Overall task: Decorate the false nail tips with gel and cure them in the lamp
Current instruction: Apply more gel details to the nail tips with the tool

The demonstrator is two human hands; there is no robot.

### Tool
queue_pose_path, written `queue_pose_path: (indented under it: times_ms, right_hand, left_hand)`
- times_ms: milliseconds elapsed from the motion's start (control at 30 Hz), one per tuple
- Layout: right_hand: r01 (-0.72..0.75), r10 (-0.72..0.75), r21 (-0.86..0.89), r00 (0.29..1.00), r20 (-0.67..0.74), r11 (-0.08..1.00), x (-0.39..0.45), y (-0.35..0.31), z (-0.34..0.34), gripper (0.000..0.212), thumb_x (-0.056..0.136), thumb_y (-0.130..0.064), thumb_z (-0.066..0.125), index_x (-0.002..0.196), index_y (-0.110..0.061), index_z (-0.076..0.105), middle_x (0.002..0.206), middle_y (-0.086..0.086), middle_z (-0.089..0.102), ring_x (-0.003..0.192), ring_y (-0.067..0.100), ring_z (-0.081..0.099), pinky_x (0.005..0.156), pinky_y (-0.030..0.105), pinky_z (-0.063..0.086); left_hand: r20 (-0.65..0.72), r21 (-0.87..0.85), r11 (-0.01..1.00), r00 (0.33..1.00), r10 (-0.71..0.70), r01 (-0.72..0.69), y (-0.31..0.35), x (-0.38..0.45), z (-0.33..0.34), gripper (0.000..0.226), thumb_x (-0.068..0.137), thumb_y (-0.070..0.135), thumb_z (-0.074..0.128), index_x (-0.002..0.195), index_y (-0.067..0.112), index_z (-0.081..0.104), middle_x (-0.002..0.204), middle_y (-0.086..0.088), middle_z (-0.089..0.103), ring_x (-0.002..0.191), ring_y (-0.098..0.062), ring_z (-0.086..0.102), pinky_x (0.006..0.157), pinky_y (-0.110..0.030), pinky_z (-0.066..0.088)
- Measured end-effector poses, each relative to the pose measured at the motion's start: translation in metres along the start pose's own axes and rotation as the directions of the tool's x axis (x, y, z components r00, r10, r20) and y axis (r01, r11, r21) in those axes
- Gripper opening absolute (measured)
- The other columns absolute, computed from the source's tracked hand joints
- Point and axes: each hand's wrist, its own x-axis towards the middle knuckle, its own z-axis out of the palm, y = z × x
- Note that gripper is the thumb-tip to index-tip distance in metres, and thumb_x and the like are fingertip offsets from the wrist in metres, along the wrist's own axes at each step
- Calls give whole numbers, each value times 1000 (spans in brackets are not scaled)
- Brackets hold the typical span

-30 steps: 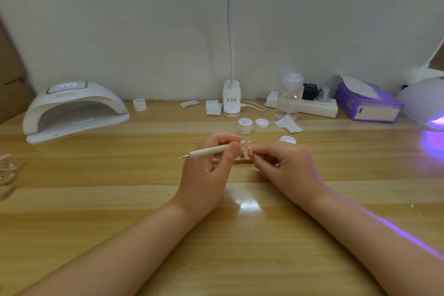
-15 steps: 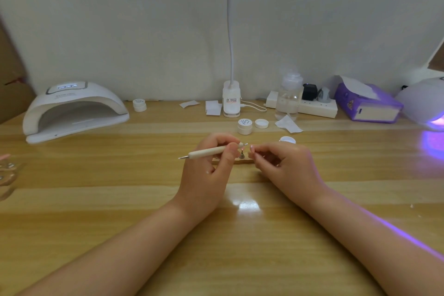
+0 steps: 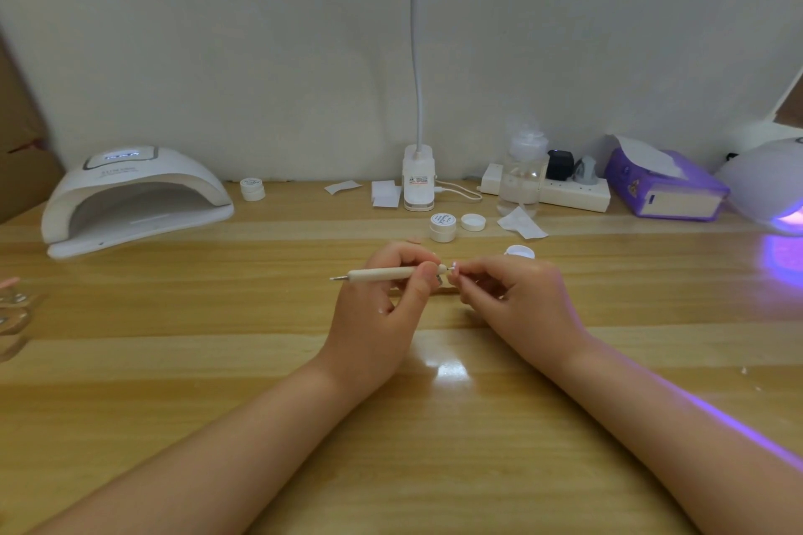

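Open jar (image 3: 519,251) just behind the right hand (image 3: 517,300), pale gel inside; its cap (image 3: 472,222) lies rim-up beside a closed jar (image 3: 442,227). Third jar (image 3: 252,189) closed, far left by the white lamp (image 3: 130,195), mouth facing front, nothing visible inside. Clear bottle (image 3: 523,174) at back. Left hand (image 3: 382,308) curled round the dotting pen (image 3: 386,273), thumb on the barrel; tip meets the nail tip (image 3: 453,265) (tiny, detail unclear) pinched by right thumb & forefinger, center of table (image 3: 174,361). Second lamp (image 3: 769,187) glows purple at right edge. Bare wood in front of both arms, w/ more at left-center.
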Motion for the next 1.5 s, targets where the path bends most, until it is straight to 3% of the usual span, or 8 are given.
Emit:
queue_pose_path:
  times_ms: [400,600,767,1200,1267,1400,1500]
  right_hand:
    - [14,-14,-6,1000,17,1000,0,0,0,13,81,-7,72,92,-12,75,73,-20,62,64,8,64,62,28,53]
    - [23,-23,-6,1000,21,1000,0,0,0,12,81,-7,72,91,-12,75,73,-19,62,62,9,63,61,29,52]
    - [18,-19,-5,1000,-7,1000,0,2,2,14,79,-5,73,90,-13,75,72,-22,60,67,9,62,60,23,50]
    - [25,-25,-27,1000,13,999,-1,0,0,14,80,-6,72,91,-13,75,74,-18,63,70,9,62,62,22,49]
    - [16,-16,-27,1000,17,1000,-1,0,-1,13,80,-7,72,91,-13,75,73,-21,62,68,9,62,62,23,50]
    - [0,0,-14,1000,16,1000,0,0,0,12,82,-9,71,92,-14,75,71,-31,56,68,9,63,62,23,51]
    - [-4,4,-11,1000,20,1000,0,0,0,12,82,-10,71,92,-14,75,72,-32,56,66,8,62,62,23,51]
  left_hand:
    - [16,11,1000,1000,-2,2,1,1,0,6,88,35,52,87,36,58,82,8,66,76,-5,64,69,-18,50]
    - [13,32,999,1000,-18,18,1,0,0,13,89,24,54,86,36,58,83,7,67,76,-7,63,68,-21,51]
    - [17,31,999,1000,-24,24,2,0,0,12,89,23,53,86,33,58,79,16,66,75,-1,63,68,-10,46]
    - [18,24,1000,1000,-16,15,1,-1,0,8,90,30,53,87,35,59,80,15,67,76,-1,64,69,-12,48]
    - [-13,6,1000,1000,-10,10,1,-1,-1,6,90,31,54,88,34,59,81,12,68,76,-2,65,69,-15,50]
    - [-93,-9,1000,995,-19,18,1,0,-3,7,89,35,53,87,34,60,82,5,68,76,-9,66,69,-35,56]
    - [-83,-19,1000,996,-13,11,2,0,-3,8,88,36,52,87,34,60,83,4,68,76,-10,66,69,-33,56]
